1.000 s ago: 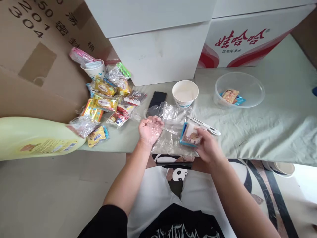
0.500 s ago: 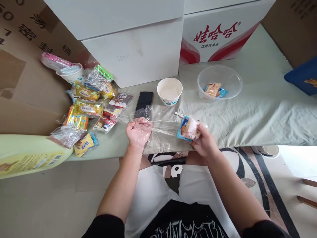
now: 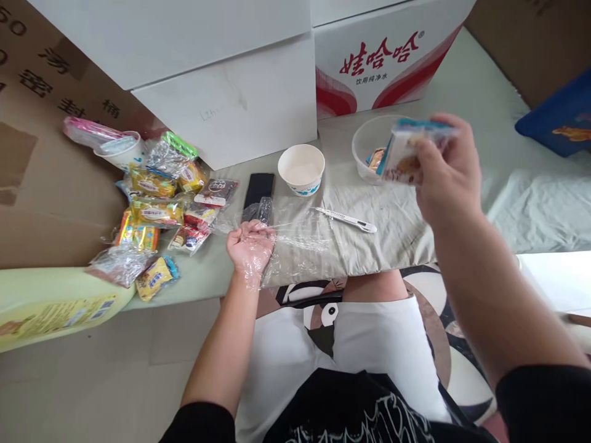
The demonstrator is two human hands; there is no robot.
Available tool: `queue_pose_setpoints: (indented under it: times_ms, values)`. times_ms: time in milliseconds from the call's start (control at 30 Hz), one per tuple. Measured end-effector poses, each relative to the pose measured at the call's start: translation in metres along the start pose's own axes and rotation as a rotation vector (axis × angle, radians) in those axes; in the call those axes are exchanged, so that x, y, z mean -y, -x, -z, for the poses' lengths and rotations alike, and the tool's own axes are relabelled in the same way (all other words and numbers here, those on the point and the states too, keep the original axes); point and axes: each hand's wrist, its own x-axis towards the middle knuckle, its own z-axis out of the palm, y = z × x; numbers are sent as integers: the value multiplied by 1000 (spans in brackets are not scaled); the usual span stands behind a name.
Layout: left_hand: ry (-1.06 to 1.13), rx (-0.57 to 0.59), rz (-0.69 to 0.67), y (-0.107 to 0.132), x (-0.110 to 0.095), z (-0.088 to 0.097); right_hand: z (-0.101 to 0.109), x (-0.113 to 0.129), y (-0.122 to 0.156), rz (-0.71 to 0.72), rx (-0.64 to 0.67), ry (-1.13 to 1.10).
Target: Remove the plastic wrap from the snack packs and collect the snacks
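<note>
- right hand (image 3: pixel 450 169) gripping a flat, glossy packet (image 3: pixel 401 161) near the round translucent tub (image 3: pixel 361 151)
- left hand (image 3: pixel 252 246) curled amid crinkled clear film (image 3: pixel 298 243); can't tell if gripping

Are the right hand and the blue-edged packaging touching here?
Touching. The head view shows the right hand gripping the blue-edged packaging, its thumb lying across the front face, though both are slightly blurred.

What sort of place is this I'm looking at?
Probably a makeshift table in a home or storage room: a cloth-covered surface, stacked white boxes behind it, and a pile of wrapped snacks.
</note>
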Motion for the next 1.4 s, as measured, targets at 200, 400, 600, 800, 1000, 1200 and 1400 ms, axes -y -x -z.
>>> queue_pose_setpoints:
  times_ms: [200,400,600,800,1000,1200,1400]
  values:
    - [-97,-59,-13,1,-1,-4,-13,13,-9,244,-101,313]
    - [-278,-74,97,6,-3,-2,-63,-30,113,-50,399,126]
    - [-452,-148,108,9,-4,14,-79,-47,153,-430,473,-357]
    - [-467,-141,-25,18,1,23,-71,-52,137,-551,420,-519]
    - [-419,-38,-11,28,11,12,-65,-54,134,-579,511,-669]
    - [-433,5,-120,14,9,-33,-63,-51,131,-632,571,-675]
    - [-438,35,52,7,-11,-26,-65,-47,129,-678,441,-635]
